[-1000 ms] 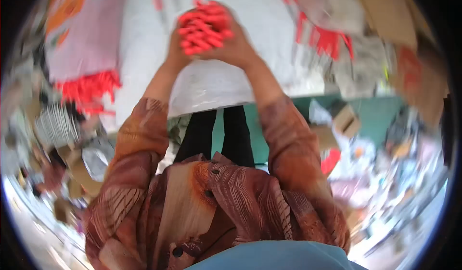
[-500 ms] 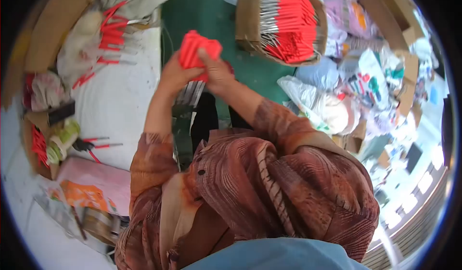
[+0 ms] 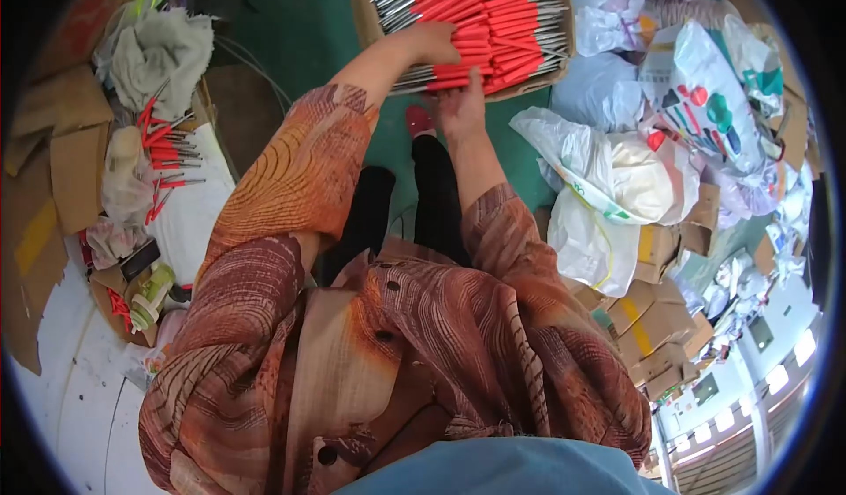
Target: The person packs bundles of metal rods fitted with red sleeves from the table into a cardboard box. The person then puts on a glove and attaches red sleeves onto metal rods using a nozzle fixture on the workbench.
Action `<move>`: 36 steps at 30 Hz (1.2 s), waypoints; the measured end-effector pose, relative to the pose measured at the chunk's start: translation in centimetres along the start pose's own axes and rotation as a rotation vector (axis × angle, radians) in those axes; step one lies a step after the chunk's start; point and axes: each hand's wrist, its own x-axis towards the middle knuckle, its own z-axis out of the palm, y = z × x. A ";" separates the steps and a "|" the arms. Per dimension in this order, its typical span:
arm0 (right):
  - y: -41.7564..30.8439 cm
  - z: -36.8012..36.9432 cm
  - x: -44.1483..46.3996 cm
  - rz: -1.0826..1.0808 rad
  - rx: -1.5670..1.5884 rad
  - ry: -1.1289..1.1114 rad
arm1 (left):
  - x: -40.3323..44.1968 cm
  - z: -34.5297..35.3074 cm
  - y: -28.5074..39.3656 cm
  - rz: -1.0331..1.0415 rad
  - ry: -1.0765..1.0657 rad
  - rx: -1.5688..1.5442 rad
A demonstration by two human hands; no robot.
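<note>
A cardboard box (image 3: 361, 6) at the top centre holds many red-handled metal tools (image 3: 480, 19), laid in rows with their metal ends pointing outward. My left hand (image 3: 432, 44) reaches over the box's near left part, its fingers curled against red handles at the near edge. Below and to the right, my right hand (image 3: 462, 107) is at the near rim, fingertips touching the red handles there. Both hands are around a bundle of the red-handled tools lying at the front of the box; the palm sides are hidden.
On the left, a white work surface (image 3: 189, 208) bears loose red-handled tools (image 3: 167, 151) and a grey cloth (image 3: 163, 54). Plastic bags (image 3: 617, 173) and cardboard boxes (image 3: 652, 319) are piled on the right. The floor (image 3: 308, 19) is green.
The view has turned from the white surface to the box. My hands have carried the red bundle from the surface over to the box and lowered it onto the tools inside.
</note>
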 end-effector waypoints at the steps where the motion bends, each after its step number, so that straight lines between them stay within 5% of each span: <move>1: -0.2 -0.2 0.0 -0.001 -0.134 0.088 | 0.6 0.3 -0.5 0.068 0.100 0.044; 3: -0.3 -0.6 0.3 0.014 -0.263 0.184 | 0.6 1.6 -2.2 0.273 0.346 0.081; 10: -0.7 -2.4 1.2 -0.143 -0.252 0.112 | -2.7 5.9 -6.6 0.391 0.872 -0.042; 14: -1.2 -2.4 1.4 -0.113 -0.202 0.234 | -3.3 4.8 -9.8 0.264 0.859 0.066; 17: -0.8 -2.3 1.5 -0.058 -0.276 0.195 | -3.0 3.6 -9.4 0.105 0.613 0.341; 24: 0.4 -0.7 4.3 -0.004 -0.494 0.267 | -2.5 3.0 -11.2 0.122 0.580 0.434; 36: 0.3 1.2 6.9 0.003 -0.064 0.429 | -4.7 0.6 -12.7 0.083 0.408 0.526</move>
